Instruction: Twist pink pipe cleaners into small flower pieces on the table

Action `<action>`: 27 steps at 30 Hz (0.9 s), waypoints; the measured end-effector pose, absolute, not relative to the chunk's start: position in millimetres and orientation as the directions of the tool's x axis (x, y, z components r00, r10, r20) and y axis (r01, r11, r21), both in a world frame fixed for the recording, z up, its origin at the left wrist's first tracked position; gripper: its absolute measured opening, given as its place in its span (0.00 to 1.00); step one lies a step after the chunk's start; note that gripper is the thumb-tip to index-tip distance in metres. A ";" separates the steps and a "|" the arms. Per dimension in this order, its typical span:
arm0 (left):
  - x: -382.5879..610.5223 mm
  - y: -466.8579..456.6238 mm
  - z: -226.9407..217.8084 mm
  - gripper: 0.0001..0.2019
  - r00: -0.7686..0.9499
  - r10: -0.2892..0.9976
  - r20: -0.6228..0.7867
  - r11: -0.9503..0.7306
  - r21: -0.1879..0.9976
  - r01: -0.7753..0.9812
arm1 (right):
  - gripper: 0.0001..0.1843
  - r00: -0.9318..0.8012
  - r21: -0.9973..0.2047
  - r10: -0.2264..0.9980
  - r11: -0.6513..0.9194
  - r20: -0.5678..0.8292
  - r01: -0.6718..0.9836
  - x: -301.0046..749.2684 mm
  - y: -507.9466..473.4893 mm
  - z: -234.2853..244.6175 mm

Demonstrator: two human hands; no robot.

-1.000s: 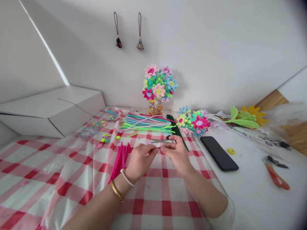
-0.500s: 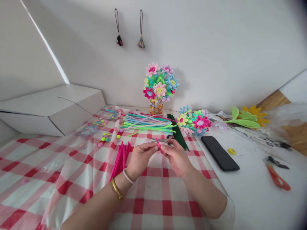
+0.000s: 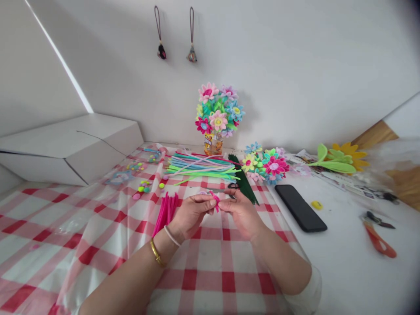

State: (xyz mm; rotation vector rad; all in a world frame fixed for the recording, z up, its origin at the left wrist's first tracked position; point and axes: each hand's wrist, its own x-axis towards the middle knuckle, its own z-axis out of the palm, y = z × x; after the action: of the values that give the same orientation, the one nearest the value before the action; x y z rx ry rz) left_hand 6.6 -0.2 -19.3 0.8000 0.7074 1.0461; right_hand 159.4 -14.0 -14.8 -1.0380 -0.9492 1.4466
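Note:
Both hands meet over the red-and-white checked cloth at mid table. My left hand and my right hand pinch a short bent piece of pink pipe cleaner between their fingertips. A bundle of pink pipe cleaners lies just left of my left wrist. Small scissors lie on the cloth just beyond my fingers.
Loose pastel pipe cleaners and green ones lie further back, with pompoms to the left. A flower bouquet in a jar stands by the wall. Finished flowers, a black phone and orange pliers lie right. A white box is left.
The pink piece, straight between my fingertips a second ago, is now bent into a small curl. Both hands stayed in place.

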 end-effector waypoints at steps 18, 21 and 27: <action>3.6 -7.5 -11.9 0.06 0.498 0.859 -0.117 0.220 0.963 -0.154 | 0.13 -0.308 -0.920 0.937 -0.257 -0.162 -0.298 176.1 -11.0 -3.8; 2.6 -8.0 -12.0 0.05 0.516 0.848 -0.122 0.186 0.980 -0.073 | 0.13 -0.262 -0.933 0.955 -0.215 -0.139 -0.288 175.9 -10.2 -4.5; 3.3 -4.4 -10.9 0.06 0.405 0.910 -0.086 0.121 0.991 -0.061 | 0.09 -0.032 -0.988 0.994 0.100 0.104 -0.115 173.1 -15.7 4.4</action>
State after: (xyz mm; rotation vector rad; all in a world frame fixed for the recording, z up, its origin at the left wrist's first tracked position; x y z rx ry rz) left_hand 3.3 -4.4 -10.9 1.2392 0.8917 0.8681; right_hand 173.1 -15.7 4.4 -1.0331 -1.1989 1.2123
